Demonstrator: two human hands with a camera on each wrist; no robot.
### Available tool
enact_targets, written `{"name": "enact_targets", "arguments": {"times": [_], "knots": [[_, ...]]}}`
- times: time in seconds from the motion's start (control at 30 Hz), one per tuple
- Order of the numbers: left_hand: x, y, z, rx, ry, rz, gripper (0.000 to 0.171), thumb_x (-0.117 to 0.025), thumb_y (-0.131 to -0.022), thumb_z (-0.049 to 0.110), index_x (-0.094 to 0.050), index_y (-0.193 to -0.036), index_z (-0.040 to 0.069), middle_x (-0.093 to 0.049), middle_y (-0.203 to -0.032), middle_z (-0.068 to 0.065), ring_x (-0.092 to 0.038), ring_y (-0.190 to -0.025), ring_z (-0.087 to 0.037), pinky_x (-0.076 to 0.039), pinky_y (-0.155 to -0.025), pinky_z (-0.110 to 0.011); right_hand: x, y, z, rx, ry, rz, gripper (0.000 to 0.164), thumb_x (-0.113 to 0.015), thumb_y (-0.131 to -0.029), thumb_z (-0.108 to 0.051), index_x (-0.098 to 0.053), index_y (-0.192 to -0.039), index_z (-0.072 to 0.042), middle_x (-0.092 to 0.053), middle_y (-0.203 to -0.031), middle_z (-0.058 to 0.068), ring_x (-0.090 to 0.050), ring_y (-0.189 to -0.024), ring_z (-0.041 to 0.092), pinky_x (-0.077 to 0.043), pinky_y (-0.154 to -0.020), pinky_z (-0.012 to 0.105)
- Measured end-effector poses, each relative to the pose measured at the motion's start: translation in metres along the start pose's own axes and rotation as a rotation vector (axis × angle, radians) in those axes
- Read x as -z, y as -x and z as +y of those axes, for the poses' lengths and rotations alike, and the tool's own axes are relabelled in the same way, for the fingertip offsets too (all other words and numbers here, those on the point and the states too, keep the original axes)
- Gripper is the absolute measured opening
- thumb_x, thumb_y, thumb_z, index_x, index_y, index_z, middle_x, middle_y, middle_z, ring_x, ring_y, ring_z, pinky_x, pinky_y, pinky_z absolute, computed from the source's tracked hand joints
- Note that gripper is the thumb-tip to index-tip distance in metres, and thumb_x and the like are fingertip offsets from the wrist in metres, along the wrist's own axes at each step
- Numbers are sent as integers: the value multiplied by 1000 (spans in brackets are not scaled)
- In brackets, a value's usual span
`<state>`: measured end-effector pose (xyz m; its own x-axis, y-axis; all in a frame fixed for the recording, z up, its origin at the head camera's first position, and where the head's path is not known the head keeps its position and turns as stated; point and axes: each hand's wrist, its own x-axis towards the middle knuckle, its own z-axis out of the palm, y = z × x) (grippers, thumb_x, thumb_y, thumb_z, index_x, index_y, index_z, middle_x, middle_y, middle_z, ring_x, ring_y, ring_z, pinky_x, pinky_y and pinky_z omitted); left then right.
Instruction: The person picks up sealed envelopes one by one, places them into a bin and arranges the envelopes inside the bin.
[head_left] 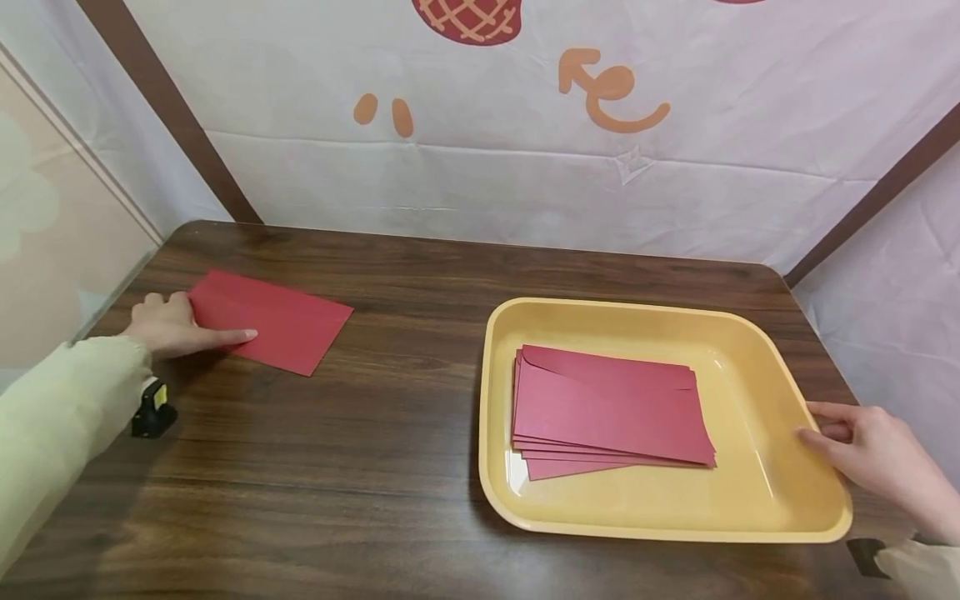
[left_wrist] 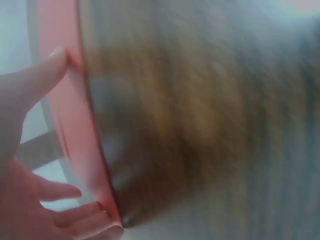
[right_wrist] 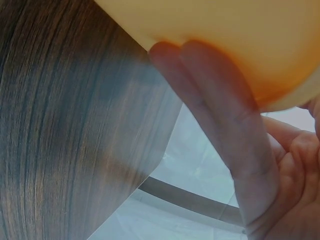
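Note:
At the left of the head view, my left hand (head_left: pixel 168 327) holds a red envelope (head_left: pixel 281 321) by its left end, the thumb lying across its upper face. In the left wrist view the envelope (left_wrist: pixel 75 110) appears nearly edge-on, with thumb and fingers at its edges. My right hand (head_left: pixel 877 450) grips the right side of a yellow plastic tray (head_left: pixel 738 433), thumb over the rim. Two fingers (right_wrist: pixel 215 85) press the tray's outer side in the right wrist view. Inside the tray lies a loose stack of red envelopes (head_left: pixel 611 404), the top one showing its flap line.
Both the tray and the held envelope are over a dark wood-grain table (head_left: pixel 360 475). Behind the table's far edge hangs a pale printed curtain (head_left: pixel 465 183). Black wrist devices show beside both sleeves, the left one (head_left: pixel 153 410) more fully.

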<state>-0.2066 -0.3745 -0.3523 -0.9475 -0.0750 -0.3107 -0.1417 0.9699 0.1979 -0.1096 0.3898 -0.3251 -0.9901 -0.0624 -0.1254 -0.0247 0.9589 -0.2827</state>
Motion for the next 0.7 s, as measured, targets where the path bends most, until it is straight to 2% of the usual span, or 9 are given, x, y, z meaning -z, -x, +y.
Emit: {"name": "enact_targets", "arguments": {"times": [0.1,0.2,0.33,0.43,0.57,0.7], "knots": [[0,3,8,36,-35,3,109,-59,-67,75,-32,-106,-23,-34,-95,-38,-30,-89,-50,-37,-67,-51,-1,0,0,-1,4,-3,49,-65,-85,-26,-57,-114,12,-72,-82,15,-56,-57,-7,-44,-54,25],[-1,6,20,86,-60,-9,119,-61,-60,78,-27,-108,-25,-30,-95,-40,-31,-90,-54,-39,-68,-54,-1,1,0,-4,4,-13,50,-65,-85,-27,-56,-115,13,-72,-82,15,-56,-56,-6,-43,-54,22],[-3,12,39,135,-41,-59,130,-63,-56,79,-16,-114,-27,-28,-102,-45,-29,-98,-58,-39,-76,-59,0,1,0,-12,5,-17,51,-65,-85,-27,-56,-115,14,-72,-83,16,-59,-56,-2,-47,-56,30],[-3,16,51,157,21,-137,136,-63,-58,77,-4,-122,-28,-21,-112,-50,-23,-107,-62,-36,-85,-63,1,1,1,-12,9,-5,50,-65,-85,-27,-57,-114,13,-72,-82,15,-58,-58,-4,-48,-59,36],[-4,19,59,197,139,-227,138,-64,-61,75,4,-125,-27,-12,-121,-51,-18,-112,-63,-33,-91,-65,1,1,1,-6,10,11,49,-66,-84,-26,-58,-113,12,-72,-82,15,-56,-58,-8,-48,-59,37],[-5,21,64,210,228,-284,138,-64,-62,74,2,-131,-25,-9,-128,-48,-17,-116,-59,-34,-94,-63,0,0,0,-3,12,10,49,-66,-84,-26,-58,-113,13,-72,-81,15,-59,-57,-2,-48,-59,37]]}}
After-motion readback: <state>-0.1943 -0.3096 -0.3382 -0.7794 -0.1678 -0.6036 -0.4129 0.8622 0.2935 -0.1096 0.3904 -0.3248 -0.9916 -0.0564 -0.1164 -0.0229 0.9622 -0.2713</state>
